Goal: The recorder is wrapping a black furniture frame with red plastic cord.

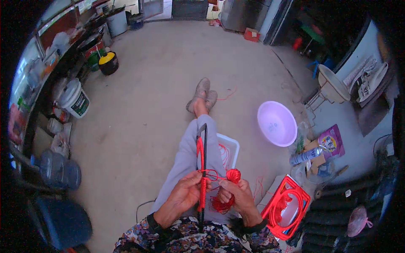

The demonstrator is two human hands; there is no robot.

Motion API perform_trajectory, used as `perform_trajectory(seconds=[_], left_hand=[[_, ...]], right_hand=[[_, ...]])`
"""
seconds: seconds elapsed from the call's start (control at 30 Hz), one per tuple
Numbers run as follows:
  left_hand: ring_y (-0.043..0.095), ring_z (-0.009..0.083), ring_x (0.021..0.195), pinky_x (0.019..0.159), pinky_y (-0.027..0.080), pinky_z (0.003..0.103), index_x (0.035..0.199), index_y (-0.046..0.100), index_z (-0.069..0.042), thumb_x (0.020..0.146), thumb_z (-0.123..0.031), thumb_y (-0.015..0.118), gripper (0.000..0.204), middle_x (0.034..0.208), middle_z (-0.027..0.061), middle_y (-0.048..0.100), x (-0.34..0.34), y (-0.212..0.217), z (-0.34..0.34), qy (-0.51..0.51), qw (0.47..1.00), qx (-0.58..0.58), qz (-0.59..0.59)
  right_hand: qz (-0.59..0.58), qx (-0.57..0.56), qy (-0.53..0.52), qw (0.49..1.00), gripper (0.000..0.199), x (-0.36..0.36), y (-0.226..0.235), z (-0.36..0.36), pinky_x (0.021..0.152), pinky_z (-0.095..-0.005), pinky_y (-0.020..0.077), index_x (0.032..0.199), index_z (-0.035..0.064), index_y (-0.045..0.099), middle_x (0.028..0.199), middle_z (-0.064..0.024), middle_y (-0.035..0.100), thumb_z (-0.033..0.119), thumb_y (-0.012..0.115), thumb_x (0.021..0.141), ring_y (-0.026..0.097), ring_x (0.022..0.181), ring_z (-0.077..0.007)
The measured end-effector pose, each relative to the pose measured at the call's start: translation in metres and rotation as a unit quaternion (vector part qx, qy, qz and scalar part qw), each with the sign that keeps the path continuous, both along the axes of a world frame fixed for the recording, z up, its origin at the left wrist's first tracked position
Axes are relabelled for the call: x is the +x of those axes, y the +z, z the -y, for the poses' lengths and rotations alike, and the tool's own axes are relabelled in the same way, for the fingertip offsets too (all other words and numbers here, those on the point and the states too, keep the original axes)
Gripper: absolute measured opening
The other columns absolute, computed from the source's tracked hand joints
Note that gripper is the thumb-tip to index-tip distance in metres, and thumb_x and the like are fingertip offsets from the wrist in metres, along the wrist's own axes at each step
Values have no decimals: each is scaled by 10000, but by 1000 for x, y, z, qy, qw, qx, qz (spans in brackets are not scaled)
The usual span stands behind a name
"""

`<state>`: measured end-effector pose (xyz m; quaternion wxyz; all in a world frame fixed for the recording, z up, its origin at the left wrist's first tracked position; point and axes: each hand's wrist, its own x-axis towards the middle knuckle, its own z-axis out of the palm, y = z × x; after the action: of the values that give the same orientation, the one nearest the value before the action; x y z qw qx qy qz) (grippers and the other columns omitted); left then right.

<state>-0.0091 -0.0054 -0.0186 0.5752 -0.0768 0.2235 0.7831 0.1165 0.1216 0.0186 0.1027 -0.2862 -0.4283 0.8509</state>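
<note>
Head view — left hand (184,192) fingers pinch the red-wrapped rod (202,168), right hand (237,195) fingers grip red cord (232,175).

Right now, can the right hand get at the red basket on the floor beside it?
Probably yes: the red basket lies close beside the right hand, nothing between, but that hand holds red cord.

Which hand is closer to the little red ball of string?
Right. The right hand sits just below the red ball of string, touching it with its fingers. The left hand grips the dark bar, farther left.
</note>
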Motion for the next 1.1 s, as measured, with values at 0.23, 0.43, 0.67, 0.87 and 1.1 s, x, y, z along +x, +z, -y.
perform_trajectory(seconds=[0.23,0.43,0.67,0.87,1.1], left_hand=[[579,228,887,837,471,354,1166,478,34,859,-78,579,343,982,141,590,1,2,2,-9,998,47,-27],[567,222,920,849,460,345,1271,407,23,816,-128,639,532,1026,99,574,-3,2,5,-52,993,85,-56],[553,166,871,783,465,302,1273,399,19,808,-32,632,523,960,75,549,-3,16,6,-72,994,70,-34],[577,168,937,850,475,300,1278,388,12,818,-17,619,515,1040,81,569,4,5,-1,-38,994,54,-86],[583,176,938,825,491,302,1298,371,-11,800,3,628,561,1073,89,565,-1,-25,-5,-56,991,86,-81]], right_hand=[[5,79,-28,996,234,-2,38,0,409,-266,330,666,71,424,512,0,400,116,534,867,400,425,-113],[-46,155,23,987,249,-13,92,-9,423,-257,332,638,54,468,528,-5,458,140,565,851,427,444,-96],[-19,177,47,983,186,-18,113,4,376,-248,289,670,69,412,505,-6,388,80,559,783,360,405,-93],[24,199,101,974,109,-29,132,6,420,-258,364,784,39,506,568,-46,502,42,606,743,472,465,-126],[-123,443,247,853,205,-46,108,39,530,-292,416,894,11,602,632,-62,548,146,679,760,520,549,-176]])
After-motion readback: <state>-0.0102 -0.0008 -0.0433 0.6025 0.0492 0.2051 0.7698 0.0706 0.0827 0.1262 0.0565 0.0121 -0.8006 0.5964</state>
